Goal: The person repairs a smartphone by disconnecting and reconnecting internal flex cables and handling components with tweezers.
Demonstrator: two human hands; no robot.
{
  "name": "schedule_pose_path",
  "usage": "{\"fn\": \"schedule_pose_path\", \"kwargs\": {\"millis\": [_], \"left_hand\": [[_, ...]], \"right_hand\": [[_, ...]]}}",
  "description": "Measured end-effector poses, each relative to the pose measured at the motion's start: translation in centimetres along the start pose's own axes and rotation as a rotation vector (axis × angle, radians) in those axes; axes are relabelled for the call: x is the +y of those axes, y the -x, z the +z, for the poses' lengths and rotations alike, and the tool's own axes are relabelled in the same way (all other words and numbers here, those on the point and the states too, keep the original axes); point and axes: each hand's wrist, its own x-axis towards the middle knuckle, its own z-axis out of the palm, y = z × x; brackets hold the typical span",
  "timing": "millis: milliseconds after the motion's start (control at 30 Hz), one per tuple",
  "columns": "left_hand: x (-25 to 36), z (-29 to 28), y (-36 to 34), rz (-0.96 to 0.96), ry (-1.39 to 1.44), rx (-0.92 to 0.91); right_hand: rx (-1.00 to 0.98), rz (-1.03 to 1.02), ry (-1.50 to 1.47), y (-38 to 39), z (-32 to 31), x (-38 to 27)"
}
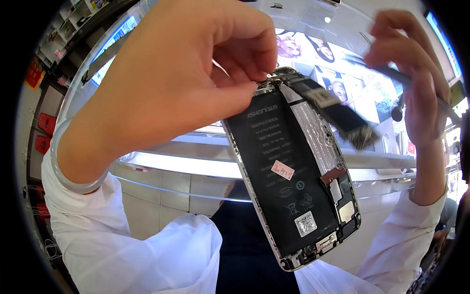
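The left hand (196, 56), toward 11 o'clock, pinches thumb and forefinger together on the top end of an opened phone housing (288, 266), which lies tilted toward 4 o'clock. Inside sits a black battery (271, 193) with rows of pale print and symbols, a pink sticker (282, 170) and a square code sticker (305, 224). A dark board strip (338, 110) juts past the rim at 2 o'clock. There, the blurred right hand (406, 51) is closed around a slim grey tool (391, 74).

Black rectangular battery (264, 132): smooth, matt. Long silver foil-like strip (315, 132): shiny, wrinkled. Pale round bangle (81, 187): glossy. White cloth sleeve (137, 252): matt, creased.
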Motion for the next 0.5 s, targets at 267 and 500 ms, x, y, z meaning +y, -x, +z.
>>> {"fn": "schedule_pose_path", "kwargs": {"millis": [267,500], "left_hand": [[-0.1,0.5,0.0,0.041,-0.029,0.019],[-0.6,0.8,0.0,-0.003,0.003,0.035]], "right_hand": [[-0.460,-0.375,-0.287,2.0,-2.7,-2.3],[-0.044,-0.355,-0.141,1.9,1.4,-4.4]]}}
